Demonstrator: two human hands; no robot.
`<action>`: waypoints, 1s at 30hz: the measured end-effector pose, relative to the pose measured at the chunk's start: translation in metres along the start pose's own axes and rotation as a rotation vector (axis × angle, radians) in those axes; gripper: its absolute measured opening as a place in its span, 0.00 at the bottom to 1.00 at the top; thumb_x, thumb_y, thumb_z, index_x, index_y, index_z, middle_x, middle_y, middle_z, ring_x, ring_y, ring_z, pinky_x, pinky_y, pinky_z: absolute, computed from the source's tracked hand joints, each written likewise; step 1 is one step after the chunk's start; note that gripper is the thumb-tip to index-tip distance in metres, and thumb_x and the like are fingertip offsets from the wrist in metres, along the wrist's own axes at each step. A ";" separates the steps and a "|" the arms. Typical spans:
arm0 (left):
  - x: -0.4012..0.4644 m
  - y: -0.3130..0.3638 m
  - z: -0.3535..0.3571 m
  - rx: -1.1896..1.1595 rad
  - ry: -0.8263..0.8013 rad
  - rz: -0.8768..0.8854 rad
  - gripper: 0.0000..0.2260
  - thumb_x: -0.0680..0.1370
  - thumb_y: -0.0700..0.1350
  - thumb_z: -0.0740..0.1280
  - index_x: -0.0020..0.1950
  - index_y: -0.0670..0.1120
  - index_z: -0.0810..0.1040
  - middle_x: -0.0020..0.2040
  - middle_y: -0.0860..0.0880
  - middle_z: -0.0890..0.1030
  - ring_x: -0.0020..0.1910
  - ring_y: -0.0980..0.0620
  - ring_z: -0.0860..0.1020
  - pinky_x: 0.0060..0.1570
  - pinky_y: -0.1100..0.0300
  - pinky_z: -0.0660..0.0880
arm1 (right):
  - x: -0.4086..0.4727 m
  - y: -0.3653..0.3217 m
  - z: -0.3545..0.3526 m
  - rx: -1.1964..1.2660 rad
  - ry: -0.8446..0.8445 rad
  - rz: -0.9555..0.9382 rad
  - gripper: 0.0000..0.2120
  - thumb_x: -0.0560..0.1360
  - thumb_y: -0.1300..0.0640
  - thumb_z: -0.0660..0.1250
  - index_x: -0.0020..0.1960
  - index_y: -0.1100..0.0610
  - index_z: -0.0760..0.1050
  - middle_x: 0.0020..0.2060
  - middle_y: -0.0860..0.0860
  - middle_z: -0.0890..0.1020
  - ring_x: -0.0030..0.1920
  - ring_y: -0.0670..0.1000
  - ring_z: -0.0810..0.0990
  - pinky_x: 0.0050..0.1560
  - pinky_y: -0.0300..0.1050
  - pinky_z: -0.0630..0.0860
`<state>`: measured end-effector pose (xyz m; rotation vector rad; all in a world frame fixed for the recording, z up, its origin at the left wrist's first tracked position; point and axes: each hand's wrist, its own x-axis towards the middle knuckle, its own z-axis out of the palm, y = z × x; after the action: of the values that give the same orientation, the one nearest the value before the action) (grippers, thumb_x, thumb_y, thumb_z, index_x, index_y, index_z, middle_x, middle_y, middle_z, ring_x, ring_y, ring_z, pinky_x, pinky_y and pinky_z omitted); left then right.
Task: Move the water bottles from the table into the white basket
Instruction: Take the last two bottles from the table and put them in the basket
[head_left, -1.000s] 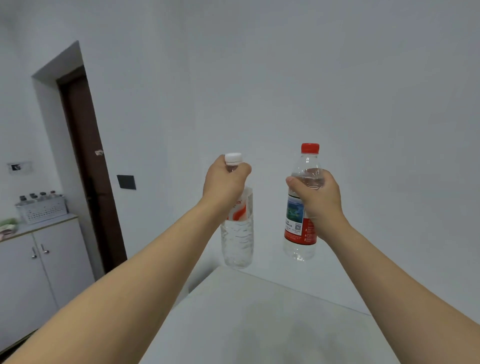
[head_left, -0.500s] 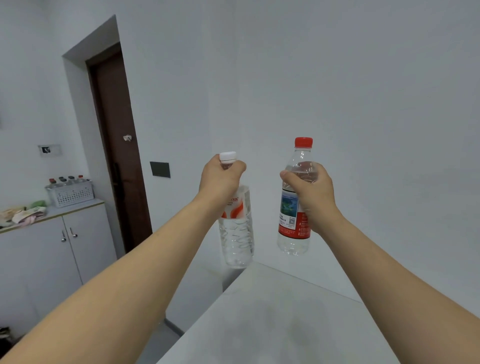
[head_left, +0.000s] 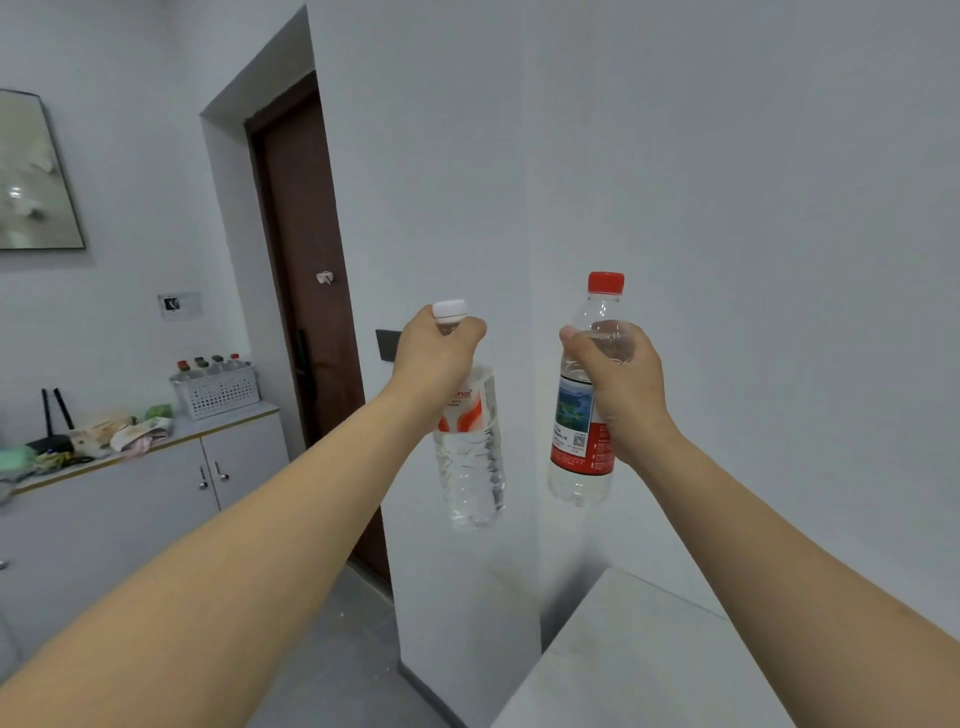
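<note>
My left hand (head_left: 434, 358) grips the neck of a clear water bottle with a white cap (head_left: 470, 467), which hangs in the air. My right hand (head_left: 621, 384) holds a second bottle with a red cap and red label (head_left: 579, 457) upright by its upper body. Both bottles are lifted off the white table (head_left: 639, 670), whose corner shows at the lower right. The white basket (head_left: 218, 392) stands far off on a cabinet at the left, with several bottles standing in it.
A grey cabinet (head_left: 130, 499) runs along the left wall with cloths and a black router on its top. A dark brown door (head_left: 311, 291) stands behind the basket. A white wall corner (head_left: 467, 597) juts out between the door and the table.
The view has swung left, so the basket, cabinet and door now sit nearer the centre. Both hands keep the bottles raised, and the table has slid toward the lower right.
</note>
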<state>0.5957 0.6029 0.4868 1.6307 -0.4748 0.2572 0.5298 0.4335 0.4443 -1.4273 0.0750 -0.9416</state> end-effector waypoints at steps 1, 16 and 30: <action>0.011 -0.008 -0.010 0.002 0.008 -0.006 0.08 0.76 0.49 0.68 0.53 0.51 0.75 0.50 0.49 0.81 0.46 0.52 0.79 0.38 0.60 0.71 | 0.004 0.007 0.015 0.003 -0.005 0.007 0.17 0.67 0.43 0.76 0.52 0.44 0.75 0.46 0.43 0.84 0.43 0.44 0.84 0.42 0.41 0.78; 0.144 -0.099 -0.201 0.018 0.014 0.023 0.04 0.77 0.50 0.67 0.45 0.55 0.73 0.36 0.56 0.82 0.38 0.57 0.79 0.32 0.64 0.70 | 0.022 0.079 0.261 -0.029 0.012 0.081 0.20 0.69 0.46 0.75 0.57 0.46 0.74 0.50 0.45 0.81 0.51 0.51 0.82 0.52 0.53 0.79; 0.262 -0.199 -0.323 0.061 0.068 -0.071 0.15 0.78 0.54 0.66 0.62 0.52 0.71 0.52 0.49 0.81 0.49 0.49 0.81 0.41 0.56 0.77 | 0.057 0.153 0.427 -0.042 -0.024 0.141 0.22 0.70 0.47 0.74 0.62 0.47 0.73 0.56 0.48 0.80 0.54 0.53 0.81 0.58 0.59 0.78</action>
<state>0.9531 0.8934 0.4632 1.6889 -0.3596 0.2759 0.8853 0.7197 0.4286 -1.4518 0.1760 -0.8110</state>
